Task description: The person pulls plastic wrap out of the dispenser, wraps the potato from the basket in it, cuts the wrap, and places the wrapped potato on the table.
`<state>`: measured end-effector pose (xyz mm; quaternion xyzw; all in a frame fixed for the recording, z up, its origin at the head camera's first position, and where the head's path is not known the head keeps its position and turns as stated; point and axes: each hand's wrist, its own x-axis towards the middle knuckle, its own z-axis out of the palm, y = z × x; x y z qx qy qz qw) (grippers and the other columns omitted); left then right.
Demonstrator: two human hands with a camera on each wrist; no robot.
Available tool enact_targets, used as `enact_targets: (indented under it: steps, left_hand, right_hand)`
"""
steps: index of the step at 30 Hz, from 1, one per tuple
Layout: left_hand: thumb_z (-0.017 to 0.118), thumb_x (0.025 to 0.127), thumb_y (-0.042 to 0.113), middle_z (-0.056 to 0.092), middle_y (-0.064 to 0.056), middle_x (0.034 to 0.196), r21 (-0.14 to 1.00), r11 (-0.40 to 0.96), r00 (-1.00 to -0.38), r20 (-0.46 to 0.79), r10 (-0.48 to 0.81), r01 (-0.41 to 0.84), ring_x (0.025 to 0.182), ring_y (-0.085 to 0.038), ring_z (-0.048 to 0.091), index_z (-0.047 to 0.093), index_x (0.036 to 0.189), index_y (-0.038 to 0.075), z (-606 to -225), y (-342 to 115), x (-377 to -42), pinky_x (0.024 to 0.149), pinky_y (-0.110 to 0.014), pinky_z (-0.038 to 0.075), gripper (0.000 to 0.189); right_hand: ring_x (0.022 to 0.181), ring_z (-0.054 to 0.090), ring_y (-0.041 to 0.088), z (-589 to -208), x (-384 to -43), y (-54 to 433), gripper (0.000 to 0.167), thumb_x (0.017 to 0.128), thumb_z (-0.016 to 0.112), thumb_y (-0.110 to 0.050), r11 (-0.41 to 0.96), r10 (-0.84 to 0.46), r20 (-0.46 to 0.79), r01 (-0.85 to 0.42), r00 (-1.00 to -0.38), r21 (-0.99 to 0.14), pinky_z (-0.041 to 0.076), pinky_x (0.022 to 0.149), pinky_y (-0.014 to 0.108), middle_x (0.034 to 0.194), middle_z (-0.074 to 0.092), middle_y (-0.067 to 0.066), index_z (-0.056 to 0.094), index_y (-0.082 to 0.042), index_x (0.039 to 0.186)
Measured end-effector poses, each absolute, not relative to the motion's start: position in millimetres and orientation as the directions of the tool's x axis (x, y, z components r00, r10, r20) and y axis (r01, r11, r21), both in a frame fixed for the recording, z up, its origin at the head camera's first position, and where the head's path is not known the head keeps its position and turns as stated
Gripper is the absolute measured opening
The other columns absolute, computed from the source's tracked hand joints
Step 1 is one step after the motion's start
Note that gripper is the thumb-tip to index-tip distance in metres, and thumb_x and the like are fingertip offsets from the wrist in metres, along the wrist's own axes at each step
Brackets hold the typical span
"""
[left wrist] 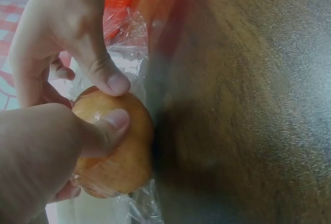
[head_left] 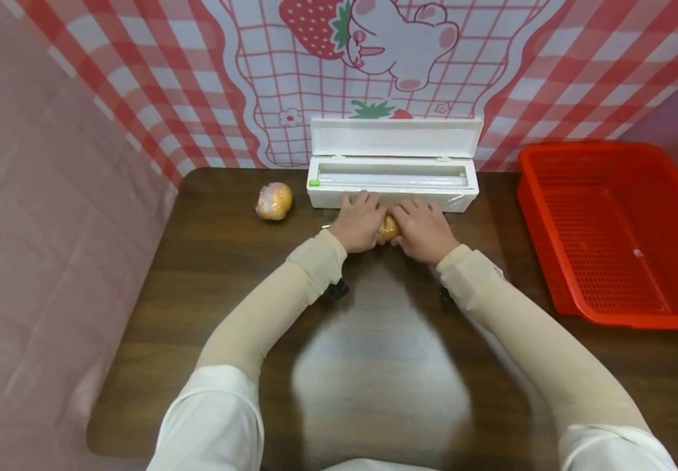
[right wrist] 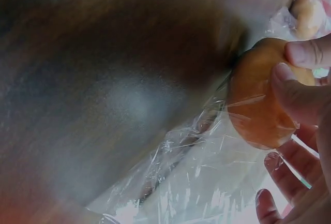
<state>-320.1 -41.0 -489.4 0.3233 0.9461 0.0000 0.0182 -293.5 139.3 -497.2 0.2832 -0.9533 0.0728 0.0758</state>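
Between both hands is a round orange-brown fruit (head_left: 389, 227), its exact kind unclear. My left hand (head_left: 359, 222) holds its left side and my right hand (head_left: 424, 229) its right side, both thumbs pressing the near face in the left wrist view. Clear cling film (right wrist: 207, 182) lies around the fruit and stretches out to the right in wrinkles. Just beyond my hands stands a white cling film box (head_left: 394, 167), lid raised, with a roll (head_left: 392, 179) inside. Fingers hide parts of the fruit.
Left of the box, a second, film-wrapped fruit (head_left: 274, 201) rests on the brown wooden table (head_left: 197, 314). A red plastic basket (head_left: 563, 288) stands at the right. Behind the box hangs a checked cloth (head_left: 197, 85) with strawberry prints.
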Motion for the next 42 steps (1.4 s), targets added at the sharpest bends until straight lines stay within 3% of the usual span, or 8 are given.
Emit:
enact_targets:
  steps: [4,11,15,19,26,32,36,42]
  left_hand:
    - [0.071,0.092,0.049,0.052,-0.003,0.133,-0.007,0.782,-0.782,0.016,0.623,0.623,0.122,-0.022,0.044,0.053,0.142,0.016,-494,-42,-321,0.093,-0.046,0.032,0.062]
    - [0.069,0.094,0.047,0.061,-0.004,0.132,-0.018,0.783,-0.774,0.137,0.618,0.622,0.121,-0.022,0.049,0.052,0.140,0.014,-502,-45,-317,0.095,-0.047,0.032,0.059]
    - [0.071,0.091,0.051,0.056,-0.004,0.134,-0.052,0.784,-0.769,0.165,0.617,0.618,0.124,-0.023,0.045,0.050,0.143,0.013,-508,-44,-315,0.095,-0.047,0.031,0.068]
    - [0.077,0.084,0.054,0.051,-0.006,0.132,-0.127,0.777,-0.746,0.221,0.629,0.617,0.124,-0.025,0.043,0.050,0.142,0.012,-515,-42,-315,0.094,-0.047,0.033,0.077]
    - [0.080,0.084,0.049,0.058,-0.008,0.123,-0.261,0.758,-0.691,0.311,0.652,0.597,0.115,-0.026,0.052,0.057,0.134,0.010,-521,-42,-317,0.094,-0.048,0.037,0.068]
    - [0.077,0.086,0.049,0.060,-0.009,0.125,-0.263,0.738,-0.688,0.268,0.675,0.621,0.115,-0.026,0.055,0.058,0.134,0.008,-514,-42,-319,0.093,-0.047,0.038,0.066]
    - [0.076,0.087,0.049,0.060,-0.010,0.127,-0.236,0.742,-0.712,0.209,0.670,0.628,0.118,-0.028,0.054,0.054,0.140,0.006,-509,-42,-320,0.098,-0.052,0.037,0.072]
    - [0.074,0.088,0.052,0.059,-0.011,0.124,-0.198,0.754,-0.747,0.121,0.653,0.627,0.113,-0.028,0.054,0.055,0.137,0.004,-497,-41,-321,0.094,-0.051,0.038,0.071]
  right_hand:
    - [0.123,0.051,0.038,-499,-299,142,0.058,0.084,0.084,-0.025,0.839,-0.500,0.179,-0.525,-0.847,-0.141,0.041,0.092,0.057,0.131,0.060,0.016,0.060,-0.003,0.132]
    - [0.130,0.048,0.037,-499,-305,145,0.058,0.085,0.083,-0.021,0.840,-0.476,0.160,-0.501,-0.865,-0.210,0.038,0.096,0.059,0.139,0.057,0.015,0.060,-0.005,0.136]
    - [0.131,0.047,0.037,-498,-307,146,0.058,0.085,0.082,-0.021,0.846,-0.466,0.136,-0.485,-0.875,-0.222,0.036,0.099,0.060,0.142,0.056,0.015,0.059,-0.005,0.136]
    - [0.131,0.047,0.037,-499,-308,146,0.058,0.085,0.082,-0.021,0.849,-0.455,0.127,-0.472,-0.881,-0.235,0.034,0.102,0.060,0.142,0.056,0.015,0.059,-0.004,0.136]
    - [0.131,0.047,0.037,-500,-311,146,0.058,0.086,0.079,-0.021,0.844,-0.459,0.113,-0.472,-0.881,-0.256,0.034,0.104,0.060,0.141,0.056,0.016,0.058,-0.003,0.137]
    - [0.132,0.046,0.038,-501,-311,146,0.058,0.088,0.074,-0.023,0.849,-0.449,0.098,-0.458,-0.888,-0.265,0.033,0.104,0.060,0.143,0.055,0.016,0.057,-0.003,0.140]
    - [0.131,0.046,0.039,-503,-311,145,0.067,0.086,0.076,-0.028,0.844,-0.460,0.104,-0.470,-0.882,-0.258,0.032,0.104,0.061,0.142,0.055,0.016,0.051,-0.005,0.144]
    - [0.126,0.047,0.040,-508,-310,142,0.076,0.082,0.084,-0.031,0.846,-0.501,0.149,-0.519,-0.853,-0.125,0.036,0.101,0.060,0.139,0.053,0.018,0.047,-0.004,0.143]
